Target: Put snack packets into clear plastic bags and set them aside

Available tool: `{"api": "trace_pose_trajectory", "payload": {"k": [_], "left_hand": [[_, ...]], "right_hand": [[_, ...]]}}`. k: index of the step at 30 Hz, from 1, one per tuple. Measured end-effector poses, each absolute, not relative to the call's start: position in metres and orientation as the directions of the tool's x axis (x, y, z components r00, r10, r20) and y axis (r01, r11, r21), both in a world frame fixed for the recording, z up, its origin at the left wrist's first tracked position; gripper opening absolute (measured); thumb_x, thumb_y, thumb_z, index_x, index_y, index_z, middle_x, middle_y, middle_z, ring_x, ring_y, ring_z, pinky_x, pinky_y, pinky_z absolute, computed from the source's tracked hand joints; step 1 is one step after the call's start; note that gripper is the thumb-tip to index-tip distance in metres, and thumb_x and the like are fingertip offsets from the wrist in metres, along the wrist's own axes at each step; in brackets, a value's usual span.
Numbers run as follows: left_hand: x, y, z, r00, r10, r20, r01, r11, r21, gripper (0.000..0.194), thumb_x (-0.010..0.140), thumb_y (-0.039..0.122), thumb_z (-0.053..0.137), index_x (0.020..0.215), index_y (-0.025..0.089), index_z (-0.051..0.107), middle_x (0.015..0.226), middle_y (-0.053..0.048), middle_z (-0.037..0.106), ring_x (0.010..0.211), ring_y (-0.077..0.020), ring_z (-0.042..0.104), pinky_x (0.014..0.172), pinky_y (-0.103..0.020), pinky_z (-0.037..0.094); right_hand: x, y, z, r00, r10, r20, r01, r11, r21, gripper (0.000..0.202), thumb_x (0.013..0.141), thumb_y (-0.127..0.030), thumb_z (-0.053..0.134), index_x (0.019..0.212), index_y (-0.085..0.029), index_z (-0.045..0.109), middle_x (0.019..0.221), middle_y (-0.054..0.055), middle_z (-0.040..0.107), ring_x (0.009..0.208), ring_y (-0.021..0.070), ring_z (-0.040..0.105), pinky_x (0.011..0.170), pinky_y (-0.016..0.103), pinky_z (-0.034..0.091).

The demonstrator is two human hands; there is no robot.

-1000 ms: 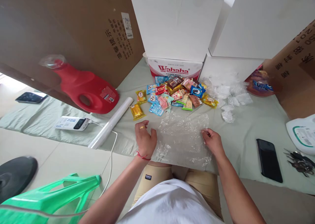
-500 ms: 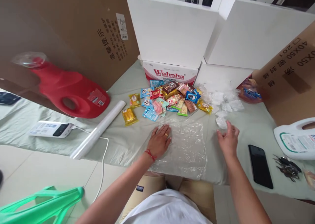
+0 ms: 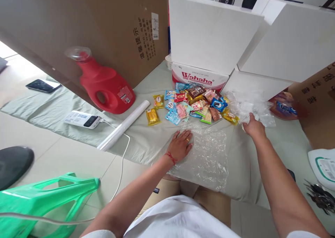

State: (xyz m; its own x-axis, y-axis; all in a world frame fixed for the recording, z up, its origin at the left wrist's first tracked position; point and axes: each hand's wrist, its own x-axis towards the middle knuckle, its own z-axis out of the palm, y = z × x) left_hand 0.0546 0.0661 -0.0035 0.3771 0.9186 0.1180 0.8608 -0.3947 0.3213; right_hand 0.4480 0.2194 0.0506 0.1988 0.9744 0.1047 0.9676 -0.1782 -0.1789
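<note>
A sheet of clear plastic film (image 3: 209, 157) lies spread and wrinkled on the cloth in front of me. My left hand (image 3: 181, 145) rests flat on its left part, fingers stretched out. To the right, at the near edge of a heap of crumpled clear plastic (image 3: 244, 103), my right hand (image 3: 255, 129) has its fingers curled onto a bit of it; some fingertips are hidden. Behind the sheet is a pile of wrapped snacks (image 3: 197, 103) in many colours. Two yellow packets (image 3: 153, 116) lie left of the pile.
A film roll (image 3: 124, 125), a power bank (image 3: 82, 119) with a cable and a red jug (image 3: 107, 84) stand or lie left. White boxes (image 3: 202, 32) rise behind the snacks. Keys (image 3: 320, 198) and a white jug (image 3: 323, 166) are at right. A green stool (image 3: 52, 196) is below left.
My right hand has moved forward from beside the film sheet to the crumpled plastic heap. My left hand stays flat on the sheet. The view has turned left.
</note>
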Motion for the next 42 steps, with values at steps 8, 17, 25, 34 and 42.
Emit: {"api": "trace_pose_trajectory", "payload": {"k": [8, 17, 25, 34, 42], "left_hand": [[0.056, 0.065, -0.005, 0.363, 0.923, 0.131, 0.864, -0.386, 0.324, 0.05, 0.104, 0.039, 0.038, 0.15, 0.02, 0.049, 0.162, -0.01, 0.045, 0.15, -0.0246, 0.041, 0.125, -0.051, 0.026], [0.057, 0.064, -0.007, 0.354, 0.925, 0.135, 0.867, -0.379, 0.324, 0.053, 0.104, 0.041, 0.036, 0.151, 0.019, 0.048, 0.163, -0.009, 0.044, 0.151, -0.024, 0.04, 0.125, -0.052, 0.027], [0.057, 0.064, -0.006, 0.368, 0.919, 0.138, 0.863, -0.393, 0.316, 0.052, 0.105, 0.04, 0.035, 0.152, 0.021, 0.048, 0.162, -0.01, 0.045, 0.151, -0.0251, 0.04, 0.125, -0.051, 0.026], [0.055, 0.063, -0.006, 0.361, 0.921, 0.144, 0.848, -0.389, 0.361, 0.051, 0.106, 0.039, 0.034, 0.15, 0.019, 0.049, 0.162, -0.009, 0.046, 0.151, -0.0242, 0.039, 0.126, -0.051, 0.023], [0.053, 0.064, -0.002, 0.363, 0.919, 0.152, 0.846, -0.393, 0.361, 0.051, 0.108, 0.038, 0.028, 0.15, 0.02, 0.05, 0.161, -0.009, 0.046, 0.151, -0.0227, 0.04, 0.125, -0.048, 0.026]], "right_hand": [[0.363, 0.242, 0.101, 0.078, 0.988, 0.136, 0.996, -0.07, -0.063, 0.036, 0.099, -0.034, 0.05, 0.124, -0.021, 0.072, 0.118, 0.016, 0.068, 0.1, 0.0279, 0.065, 0.079, 0.035, 0.043], [0.296, 0.287, 0.09, -0.068, 0.997, 0.022, 0.997, 0.068, 0.027, 0.034, 0.087, -0.022, 0.066, 0.117, -0.007, 0.072, 0.113, 0.023, 0.066, 0.104, 0.031, 0.06, 0.083, 0.037, 0.044], [0.316, 0.169, 0.079, -0.262, 0.945, 0.194, 0.926, 0.303, -0.225, 0.039, 0.09, -0.041, 0.06, 0.119, -0.019, 0.071, 0.093, 0.009, 0.063, 0.085, 0.0248, 0.059, 0.075, 0.033, 0.047], [0.281, 0.049, 0.027, -0.537, 0.84, 0.071, 0.728, 0.505, -0.465, 0.052, 0.095, -0.026, 0.051, 0.146, -0.023, 0.057, 0.11, 0.013, 0.059, 0.101, 0.0274, 0.058, 0.092, 0.042, 0.053], [0.282, 0.055, 0.014, -0.438, 0.891, 0.118, 0.79, 0.444, -0.423, 0.052, 0.096, -0.038, 0.058, 0.146, -0.023, 0.056, 0.13, 0.015, 0.059, 0.111, 0.0321, 0.051, 0.101, 0.052, 0.046]]}}
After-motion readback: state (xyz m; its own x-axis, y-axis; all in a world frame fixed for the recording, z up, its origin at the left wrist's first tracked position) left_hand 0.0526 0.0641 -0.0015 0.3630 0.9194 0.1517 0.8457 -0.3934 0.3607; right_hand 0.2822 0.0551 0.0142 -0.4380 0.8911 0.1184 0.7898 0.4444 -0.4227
